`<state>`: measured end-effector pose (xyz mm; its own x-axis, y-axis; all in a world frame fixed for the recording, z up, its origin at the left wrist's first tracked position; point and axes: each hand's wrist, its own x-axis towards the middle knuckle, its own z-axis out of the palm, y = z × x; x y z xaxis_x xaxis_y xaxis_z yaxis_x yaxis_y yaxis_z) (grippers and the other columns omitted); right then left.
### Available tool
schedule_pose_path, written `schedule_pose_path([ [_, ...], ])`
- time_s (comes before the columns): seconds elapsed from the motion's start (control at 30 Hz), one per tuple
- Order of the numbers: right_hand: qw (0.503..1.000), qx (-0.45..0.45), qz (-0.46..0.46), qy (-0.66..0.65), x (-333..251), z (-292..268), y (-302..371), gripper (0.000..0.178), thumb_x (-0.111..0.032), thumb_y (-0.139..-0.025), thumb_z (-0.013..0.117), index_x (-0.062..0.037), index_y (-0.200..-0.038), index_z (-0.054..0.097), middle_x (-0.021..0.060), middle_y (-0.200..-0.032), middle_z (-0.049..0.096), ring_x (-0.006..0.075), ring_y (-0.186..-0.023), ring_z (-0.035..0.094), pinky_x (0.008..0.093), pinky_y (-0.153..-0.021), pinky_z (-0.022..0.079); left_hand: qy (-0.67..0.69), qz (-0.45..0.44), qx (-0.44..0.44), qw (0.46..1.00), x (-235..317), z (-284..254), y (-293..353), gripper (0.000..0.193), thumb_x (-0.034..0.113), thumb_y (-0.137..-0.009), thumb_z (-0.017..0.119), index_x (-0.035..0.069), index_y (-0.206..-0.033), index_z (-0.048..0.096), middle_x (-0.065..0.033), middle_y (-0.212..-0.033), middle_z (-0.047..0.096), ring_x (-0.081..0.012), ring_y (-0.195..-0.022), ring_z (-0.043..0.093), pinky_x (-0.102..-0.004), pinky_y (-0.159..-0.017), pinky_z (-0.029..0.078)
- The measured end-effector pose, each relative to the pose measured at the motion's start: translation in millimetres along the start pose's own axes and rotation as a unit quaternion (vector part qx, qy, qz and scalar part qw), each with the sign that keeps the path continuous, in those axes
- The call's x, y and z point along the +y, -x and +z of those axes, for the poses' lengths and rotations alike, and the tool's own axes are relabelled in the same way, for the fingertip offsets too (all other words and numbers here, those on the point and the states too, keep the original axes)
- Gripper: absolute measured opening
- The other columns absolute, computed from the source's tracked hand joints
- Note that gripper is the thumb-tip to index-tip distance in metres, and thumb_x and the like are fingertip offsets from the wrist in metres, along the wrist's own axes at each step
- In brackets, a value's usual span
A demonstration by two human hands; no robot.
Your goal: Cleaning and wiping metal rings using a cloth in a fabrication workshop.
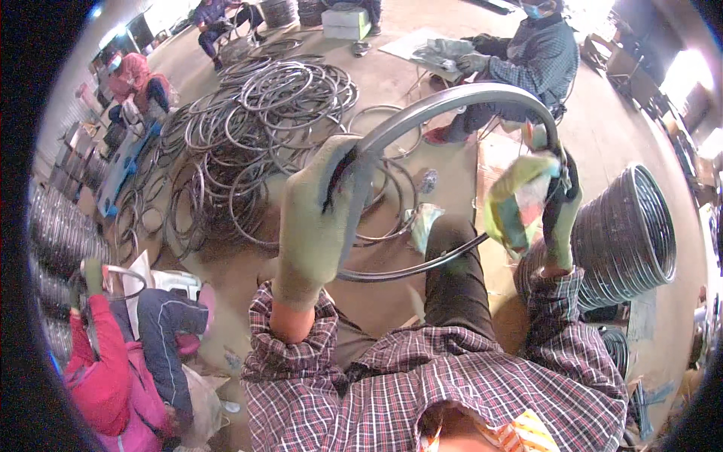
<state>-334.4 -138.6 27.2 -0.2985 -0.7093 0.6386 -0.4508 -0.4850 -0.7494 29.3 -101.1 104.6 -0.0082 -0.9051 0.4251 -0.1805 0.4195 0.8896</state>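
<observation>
A grey metal wheel rim (pixel 461 96) is held up tilted in front of my chest, above my lap. My left hand (pixel 320 211), in a pale glove with dark patches, is closed around the rim's left side. At the rim's right side is my right hand (pixel 563 211), also gloved, with its fingers wrapped over the rim. A crumpled yellow-green and white cloth (pixel 516 200) hangs by my right hand against the rim; the glove partly hides how it is held.
A big heap of loose rims (pixel 263 128) lies on the floor ahead to the left. A tall nested stack of rims (pixel 629 233) leans at my right. Co-workers sit around: a person in pink (pixel 113 377) near left, another in a checked shirt (pixel 542 60) far right.
</observation>
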Motion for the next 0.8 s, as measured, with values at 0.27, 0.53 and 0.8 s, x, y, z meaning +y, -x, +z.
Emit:
schedule_pose_path([
  [0.27,0.827,-0.170,-0.447,0.295,-179,57,-34,0.044,-0.019,-0.073,0.062,-0.0094,-0.116,0.060,0.0143,-0.106,0.060,0.0347,-0.095,0.056,0.0430,-0.089,0.044,-0.192,0.151,-0.003,0.970,50,51,4,0.012,0.017,-0.090,0.057,0.006,-0.091,0.052,-0.0172,-0.076,0.062,-0.0373,-0.066,0.062,-0.0442,-0.055,0.045],
  [0.53,0.990,-0.049,0.118,0.064,-24,-4,-33,0.039,-0.007,-0.086,0.059,0.0007,-0.123,0.053,0.0106,-0.105,0.065,0.0144,-0.090,0.061,0.0277,-0.074,0.050,-0.166,0.127,0.026,0.978,39,32,21,0.010,0.012,-0.087,0.060,0.006,-0.095,0.057,-0.0163,-0.079,0.061,-0.0363,-0.070,0.062,-0.0416,-0.057,0.046],
  [0.8,0.869,-0.160,-0.401,0.243,-173,43,-35,0.047,-0.001,-0.064,0.065,-0.0065,-0.110,0.062,0.0125,-0.100,0.061,0.0345,-0.098,0.057,0.0400,-0.088,0.046,-0.217,0.174,-0.035,0.960,49,61,8,0.013,0.018,-0.089,0.058,0.007,-0.093,0.053,-0.0136,-0.076,0.062,-0.0350,-0.065,0.062,-0.0427,-0.054,0.045],
])
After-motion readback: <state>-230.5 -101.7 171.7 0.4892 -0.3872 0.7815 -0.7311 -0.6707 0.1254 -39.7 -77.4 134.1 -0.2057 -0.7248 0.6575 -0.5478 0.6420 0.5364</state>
